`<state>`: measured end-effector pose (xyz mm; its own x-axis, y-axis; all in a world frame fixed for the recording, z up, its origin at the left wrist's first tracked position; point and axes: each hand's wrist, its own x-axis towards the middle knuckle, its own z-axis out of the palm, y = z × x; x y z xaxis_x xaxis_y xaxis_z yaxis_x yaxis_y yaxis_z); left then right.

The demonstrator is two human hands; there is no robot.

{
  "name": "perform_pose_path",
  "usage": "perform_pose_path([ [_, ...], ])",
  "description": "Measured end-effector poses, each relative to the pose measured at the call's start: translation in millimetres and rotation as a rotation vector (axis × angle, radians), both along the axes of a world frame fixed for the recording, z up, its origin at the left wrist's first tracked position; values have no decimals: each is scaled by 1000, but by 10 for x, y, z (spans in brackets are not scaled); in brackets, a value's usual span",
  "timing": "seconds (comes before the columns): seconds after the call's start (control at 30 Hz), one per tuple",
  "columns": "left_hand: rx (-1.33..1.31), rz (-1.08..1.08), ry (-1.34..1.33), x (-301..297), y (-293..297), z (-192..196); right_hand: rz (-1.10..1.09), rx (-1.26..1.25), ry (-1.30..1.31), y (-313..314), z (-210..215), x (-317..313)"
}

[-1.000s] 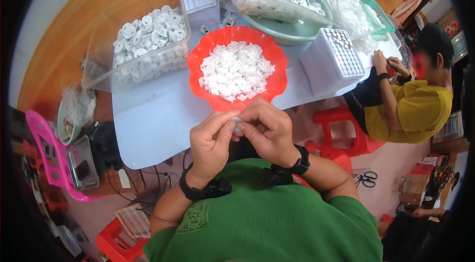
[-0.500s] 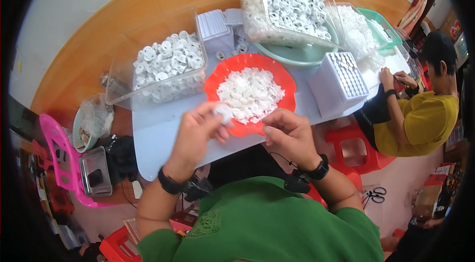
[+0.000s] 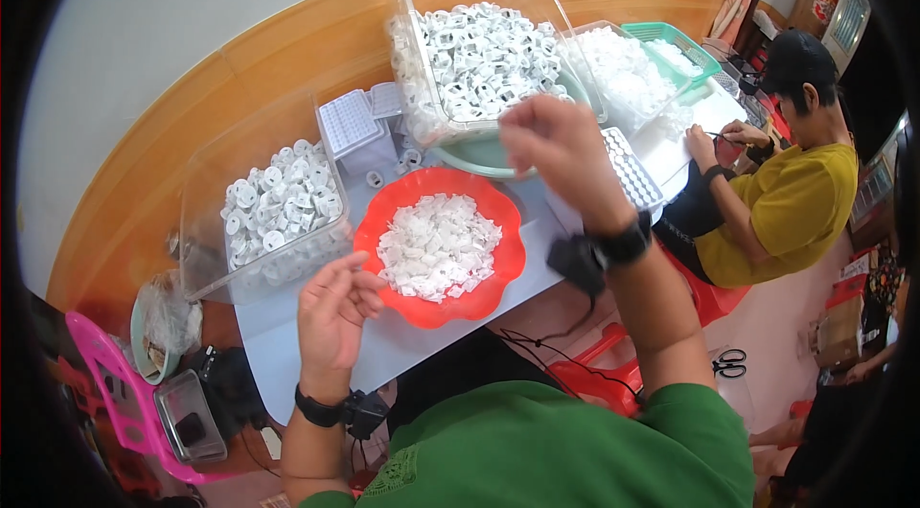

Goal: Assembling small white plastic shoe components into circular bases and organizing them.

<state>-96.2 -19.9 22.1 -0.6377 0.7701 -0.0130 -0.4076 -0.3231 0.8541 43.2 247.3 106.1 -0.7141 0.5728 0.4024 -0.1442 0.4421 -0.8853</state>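
My left hand (image 3: pixel 333 314) hovers at the near left rim of a red wavy-edged bowl (image 3: pixel 512 264), palm turned up. Its fingers are loosely bent and apart, with nothing seen in them. Small flat white translucent pieces (image 3: pixel 441 244) fill the bowl. My right hand (image 3: pixel 561 149) is raised at the near right corner of a large clear bin (image 3: pixel 450 131) heaped with white round plastic parts (image 3: pixel 489 53). Motion blurs its fingers, so anything in them is hidden. Below this hand, a white holder with rows of round tops (image 3: pixel 628 168) is partly covered by my forearm.
Another clear bin (image 3: pixel 206 249) of white round parts (image 3: pixel 283 201) stands left of the bowl. Behind it is a white gridded block (image 3: pixel 350 123). A green basin (image 3: pixel 479 161) supports the large bin. At right, a co-worker in a yellow shirt (image 3: pixel 795 196) sits beside a green basket (image 3: pixel 709 57).
My right hand has moved from the bowl's near edge up toward the large bin. The white round part in my left hand no longer shows, and its fingers have loosened. The view has shifted right.
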Motion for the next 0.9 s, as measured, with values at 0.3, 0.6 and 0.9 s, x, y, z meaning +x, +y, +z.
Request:
perform_pose_path([
  [0.3, -57, -118, -53, 151, 3, -76, 59, 129, -545, 974, 358, -1173],
  [0.6, -103, -58, -102, 121, -167, -196, 1, 623, -918, 1128, 290, -1547],
  [0.9, -71, -114, -117, 223, -152, -129, 141, 289, -325, 622, 788, -593],
])
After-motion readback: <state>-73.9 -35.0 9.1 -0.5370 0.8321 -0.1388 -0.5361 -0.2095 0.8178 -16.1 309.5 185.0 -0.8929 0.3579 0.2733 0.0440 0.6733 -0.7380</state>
